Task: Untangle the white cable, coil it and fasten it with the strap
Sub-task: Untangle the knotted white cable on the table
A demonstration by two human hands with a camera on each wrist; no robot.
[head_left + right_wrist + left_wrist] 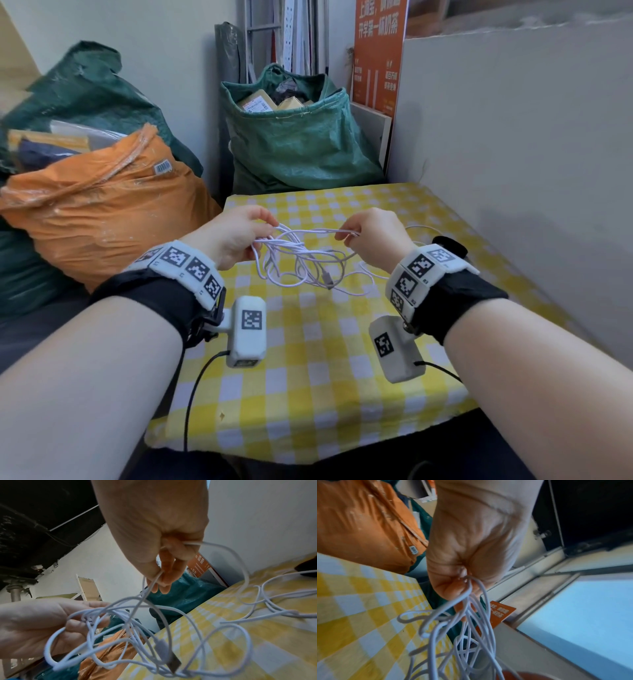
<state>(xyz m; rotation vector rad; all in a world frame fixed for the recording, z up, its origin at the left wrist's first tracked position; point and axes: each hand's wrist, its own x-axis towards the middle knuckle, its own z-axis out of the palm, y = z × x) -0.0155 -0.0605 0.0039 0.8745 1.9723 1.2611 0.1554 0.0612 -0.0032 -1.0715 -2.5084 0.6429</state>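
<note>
The white cable (301, 260) hangs in a tangle of loops between both hands, above the yellow checked table (325, 359). My left hand (239, 233) pinches a bunch of strands at the tangle's left side; the left wrist view shows the cable (471, 622) spilling from my closed fingers (453, 588). My right hand (373, 236) pinches a single strand at the right; the right wrist view shows that strand of cable (171, 628) running down from my fingers (164, 577). A USB plug (173, 661) dangles at the bottom. A black strap (452, 246) lies on the table behind my right wrist.
An orange sack (102, 212) and green sacks (298, 137) stand beyond the table's left and far edges. A pale board (513, 137) walls the right side. Part of the cable trails on the cloth toward the right.
</note>
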